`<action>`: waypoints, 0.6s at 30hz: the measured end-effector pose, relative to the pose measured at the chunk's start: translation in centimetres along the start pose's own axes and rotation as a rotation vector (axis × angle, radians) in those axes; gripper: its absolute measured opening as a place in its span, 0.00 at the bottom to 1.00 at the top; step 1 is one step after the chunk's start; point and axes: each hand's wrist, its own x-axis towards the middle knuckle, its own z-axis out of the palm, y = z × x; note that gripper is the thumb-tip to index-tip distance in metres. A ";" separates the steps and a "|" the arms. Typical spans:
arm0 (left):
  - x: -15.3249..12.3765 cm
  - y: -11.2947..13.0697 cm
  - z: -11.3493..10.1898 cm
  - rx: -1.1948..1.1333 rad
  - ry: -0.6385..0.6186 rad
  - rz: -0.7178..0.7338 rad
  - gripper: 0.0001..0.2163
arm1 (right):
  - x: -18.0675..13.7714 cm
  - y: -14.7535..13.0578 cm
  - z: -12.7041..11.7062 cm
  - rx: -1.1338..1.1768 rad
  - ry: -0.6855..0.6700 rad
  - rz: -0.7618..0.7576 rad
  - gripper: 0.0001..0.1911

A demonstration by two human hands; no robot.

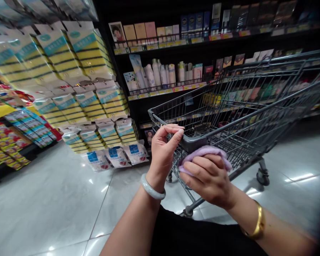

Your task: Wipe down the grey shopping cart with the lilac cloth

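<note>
A grey wire shopping cart [256, 110] stands tilted across the right of the view, its near corner with a dark plastic cap [193, 143] close to both hands. My right hand [208, 177] is closed around a folded light purple cloth [206, 151], just below and against that corner. To its left, my left hand [165, 147] is at the cart's near rim, thumb and fingertips brought together. Whether anything is pinched between them cannot be made out. A pale bangle circles the left wrist, a gold one the right.
Dark shelves [165, 93] with bottles and boxed cosmetics run behind the cart. Yellow packs [82, 53] hang in rows at the left, white-and-blue bags [117, 156] beneath them. Further left stand colourful packets [29, 124]. The floor [56, 199] is shiny grey tile; a cart wheel [263, 176] rests on it.
</note>
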 end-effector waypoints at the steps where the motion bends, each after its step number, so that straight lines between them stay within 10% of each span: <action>1: 0.0 0.0 0.0 0.003 -0.006 0.004 0.04 | 0.0 0.1 -0.2 0.004 -0.006 -0.012 0.06; 7: -0.1 -0.2 0.0 0.031 -0.001 0.005 0.04 | 0.3 0.3 -0.5 0.005 0.092 0.223 0.11; 13: -0.1 0.1 0.0 0.042 0.000 -0.001 0.03 | -1.3 -1.3 0.7 0.079 -0.099 -0.005 0.06; 18: -0.2 0.2 -0.1 0.020 -0.009 -0.022 0.04 | 0.3 0.6 -1.7 0.054 0.056 0.249 0.11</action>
